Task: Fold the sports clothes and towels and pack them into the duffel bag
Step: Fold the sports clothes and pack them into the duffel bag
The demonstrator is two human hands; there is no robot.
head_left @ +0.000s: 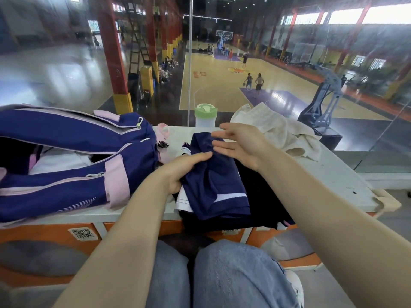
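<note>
**At the desk's near edge: shorts under both hands**

On the desk's left end, the duffel bag (73,156) lies unzipped, white cloth showing inside. Near the front edge, the left hand (178,172) grips navy shorts (218,181) atop dark clothes (255,207); the right hand (238,145) hovers above, fingers straight. A cream towel (278,132) is heaped by the far right corner, beside a green-lidded bottle (205,116).

Both bare forearms reach in from the lower corners toward mid-frame.
The left hand (180,171), just left of centre, lies palm down with fingers curled, gripping cloth. The right hand (241,144), slightly above and right of it, hovers with fingers straight and spread.
</note>
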